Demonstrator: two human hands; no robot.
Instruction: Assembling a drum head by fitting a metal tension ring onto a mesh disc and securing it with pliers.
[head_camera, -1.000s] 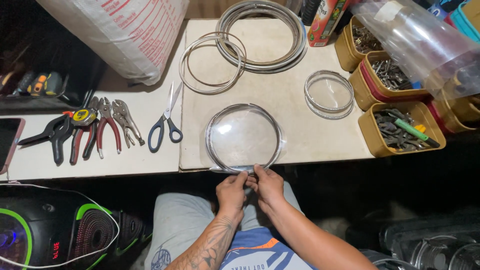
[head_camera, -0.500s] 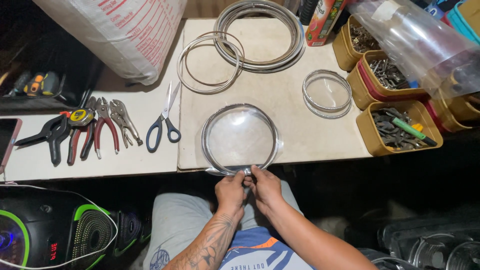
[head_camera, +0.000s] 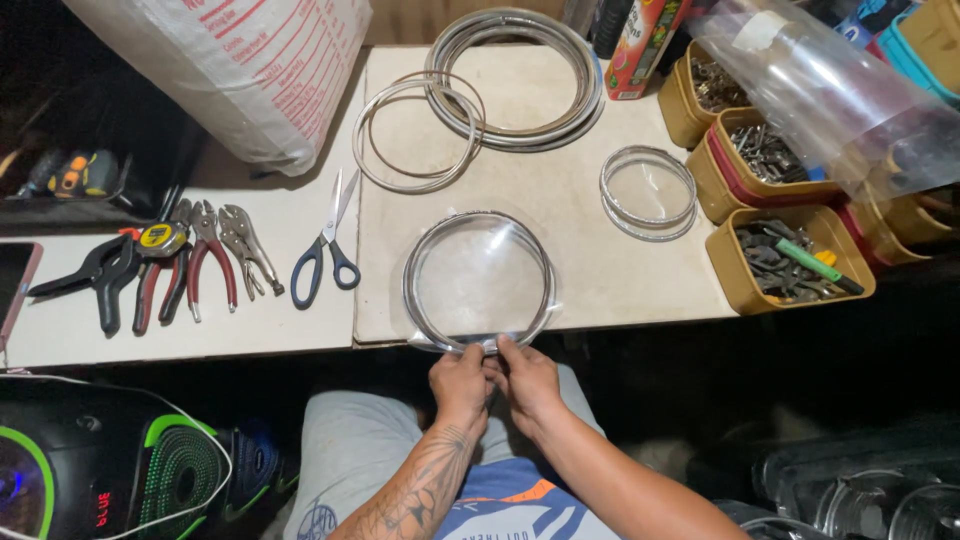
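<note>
A metal ring with clear plastic film stretched over it (head_camera: 478, 281) lies at the near edge of the white table (head_camera: 580, 260). My left hand (head_camera: 459, 384) and my right hand (head_camera: 527, 381) sit side by side below the edge. Both pinch the ring's near rim and the film with their fingertips. My forearms come up from the bottom of the view over my lap.
Several bare metal rings (head_camera: 418, 134) and a stack of larger rings (head_camera: 515, 75) lie at the back. A smaller film-covered ring (head_camera: 648, 190) sits right. Scissors (head_camera: 328, 245), pliers (head_camera: 205, 262), clamps (head_camera: 95, 275) lie left. Tins of hardware (head_camera: 790, 262) stand right; a white sack (head_camera: 240, 70) behind.
The view has shifted slightly. My hands keep pinching the ring's near rim, with the fingers adjusted a little along it.
</note>
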